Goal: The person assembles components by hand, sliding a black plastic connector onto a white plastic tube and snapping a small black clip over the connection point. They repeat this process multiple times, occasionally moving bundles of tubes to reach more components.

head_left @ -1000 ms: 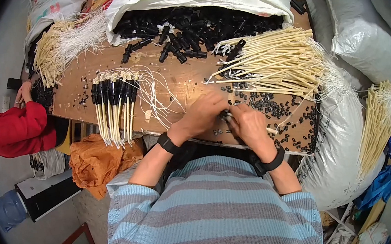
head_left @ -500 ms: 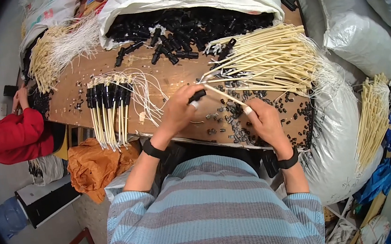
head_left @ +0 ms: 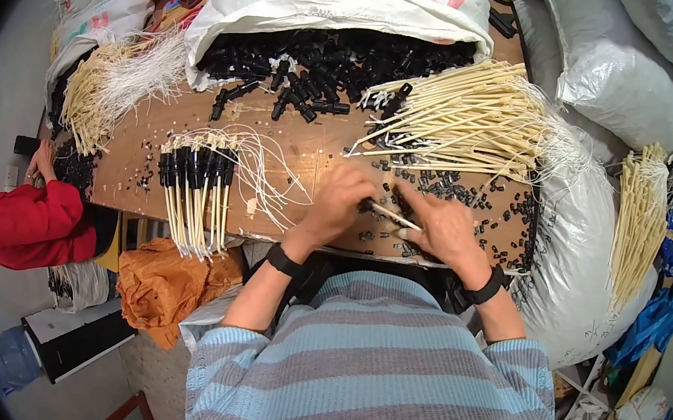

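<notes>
My left hand (head_left: 341, 201) is closed around a black plastic fitting, mostly hidden in the fingers. From that hand a thin cream rod (head_left: 394, 215) slants down to the right. The rod's other end lies beside the thumb of my right hand (head_left: 446, 228). On that hand the index finger stretches toward small dark plastic pieces (head_left: 456, 189) scattered over the tabletop, with the thumb apart from it. Whether any right fingers touch the rod is unclear. Just beyond, a pile of cream rods with white strings (head_left: 460, 123) lies on the table.
Left of my hands lies a row of rods with black fittings (head_left: 198, 176). An open white sack (head_left: 336, 0) spills black fittings (head_left: 312, 79) at the back. Stuffed sacks (head_left: 569, 257) stand at right. An orange cloth (head_left: 165, 285) hangs front left. A person in red (head_left: 35, 222) works at far left.
My right hand has let its index finger off the rod and extended it toward the small pieces. My left hand has moved slightly right and down, tilting the rod. The view has shifted slightly.
</notes>
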The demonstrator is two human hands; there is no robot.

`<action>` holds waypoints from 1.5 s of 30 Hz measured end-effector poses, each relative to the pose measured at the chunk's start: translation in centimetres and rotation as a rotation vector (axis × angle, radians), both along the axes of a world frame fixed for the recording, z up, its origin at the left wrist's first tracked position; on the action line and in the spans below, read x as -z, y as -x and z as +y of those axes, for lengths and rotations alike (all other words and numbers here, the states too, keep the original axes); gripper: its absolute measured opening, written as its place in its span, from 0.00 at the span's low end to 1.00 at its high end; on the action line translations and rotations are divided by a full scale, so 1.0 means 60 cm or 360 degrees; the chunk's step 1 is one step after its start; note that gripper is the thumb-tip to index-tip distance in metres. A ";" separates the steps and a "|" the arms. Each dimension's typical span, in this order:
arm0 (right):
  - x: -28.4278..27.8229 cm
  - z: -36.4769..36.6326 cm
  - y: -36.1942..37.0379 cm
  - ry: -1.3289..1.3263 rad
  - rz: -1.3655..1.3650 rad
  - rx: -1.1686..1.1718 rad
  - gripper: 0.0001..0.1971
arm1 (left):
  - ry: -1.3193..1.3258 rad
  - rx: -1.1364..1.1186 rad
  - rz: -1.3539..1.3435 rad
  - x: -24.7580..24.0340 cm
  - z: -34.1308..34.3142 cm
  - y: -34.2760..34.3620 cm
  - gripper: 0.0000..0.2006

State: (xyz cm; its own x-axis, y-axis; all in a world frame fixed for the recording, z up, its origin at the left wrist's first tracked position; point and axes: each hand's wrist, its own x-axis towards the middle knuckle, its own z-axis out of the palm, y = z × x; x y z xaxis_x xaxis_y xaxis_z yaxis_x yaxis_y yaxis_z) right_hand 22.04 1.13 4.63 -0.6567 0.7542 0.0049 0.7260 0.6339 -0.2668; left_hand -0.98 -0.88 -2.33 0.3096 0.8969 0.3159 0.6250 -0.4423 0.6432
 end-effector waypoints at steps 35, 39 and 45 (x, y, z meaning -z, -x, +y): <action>0.059 0.009 0.040 -0.0002 0.0745 0.0324 0.05 | 0.0404 -0.0350 0.0037 -0.031 -0.007 -0.031 0.18; 0.075 0.008 0.041 0.0081 0.0735 0.0230 0.06 | 0.0362 -0.0293 -0.0039 -0.016 -0.007 -0.035 0.18; 0.047 0.004 0.050 0.0359 0.0859 0.0161 0.07 | 0.0588 -0.0128 -0.0033 -0.032 -0.006 -0.033 0.22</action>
